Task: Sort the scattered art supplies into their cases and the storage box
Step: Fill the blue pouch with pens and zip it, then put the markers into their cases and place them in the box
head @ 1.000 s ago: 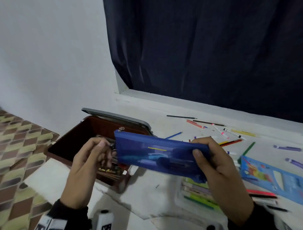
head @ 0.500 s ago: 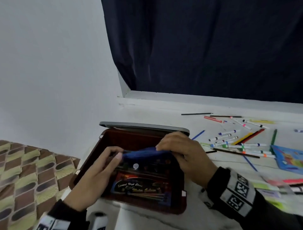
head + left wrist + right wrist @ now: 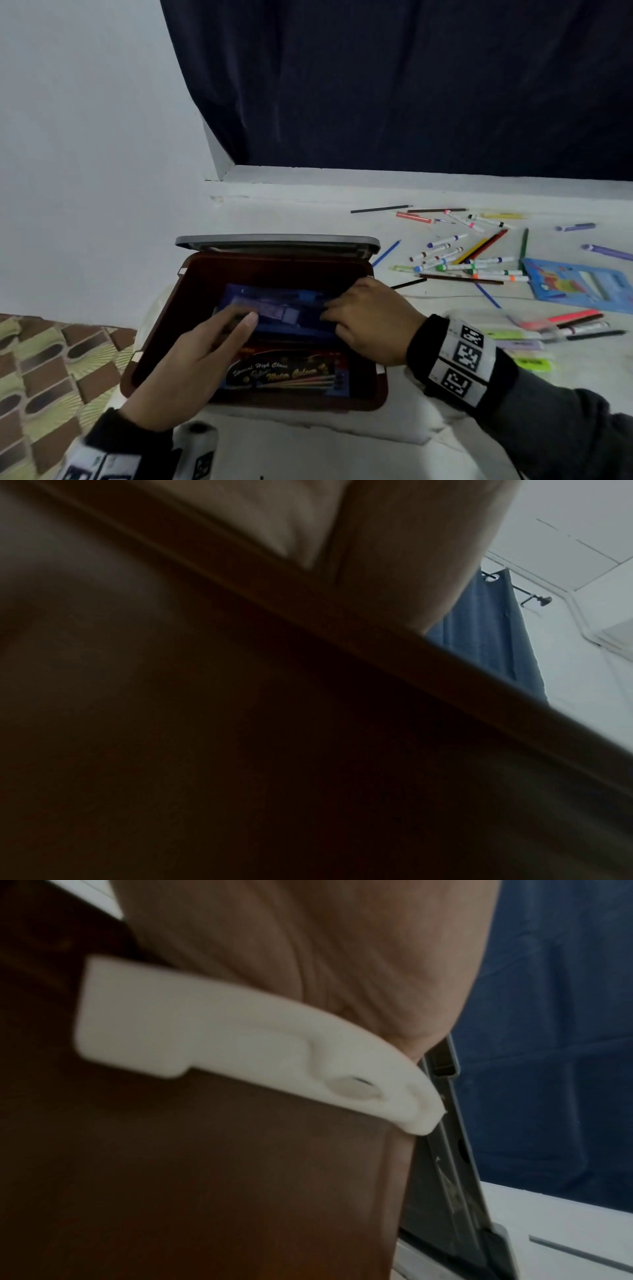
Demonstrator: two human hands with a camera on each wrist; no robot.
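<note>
- Pale work surface (image 3: 308, 455) low in the head view, white wall at upper left, dark navy curtain (image 3: 411, 85) across the top right, patterned floor at lower left.
- Left hand (image 3: 191, 363), lower centre: fingers extended and laid flat on the left end of the blue zip pouch (image 3: 284, 313), pressing rather than gripping.
- Right hand (image 3: 368, 322), centre right: fingers curled down onto the pouch's right end, thumb side hidden, seemingly pinching its edge; exact hold hard to tell.
- Pouch lying flat inside the brown storage box (image 3: 161, 325), toward its far side, grey lid (image 3: 277, 240) standing open behind.
- In front of the pouch, a dark paint set (image 3: 284, 373) with gold script, readable only in part: "Special High Class" and "Water Colours" as a likely reading.
- Step in hand, by judgement: seating one filled case in the box; task well short of done.
- Next move likely calls for letting go, lifting both hands over the rim, and reaching to the right of the frame.
- There, scattered markers and coloured pencils (image 3: 472, 260) lie loose, just beside a blue pencil packet (image 3: 582, 284); print on it too small to read.
- Black-and-white coded squares on the right wristband (image 3: 462, 359); no legible words.
- Wrist views: only close skin, brown box wall and a white latch (image 3: 219, 1047).
</note>
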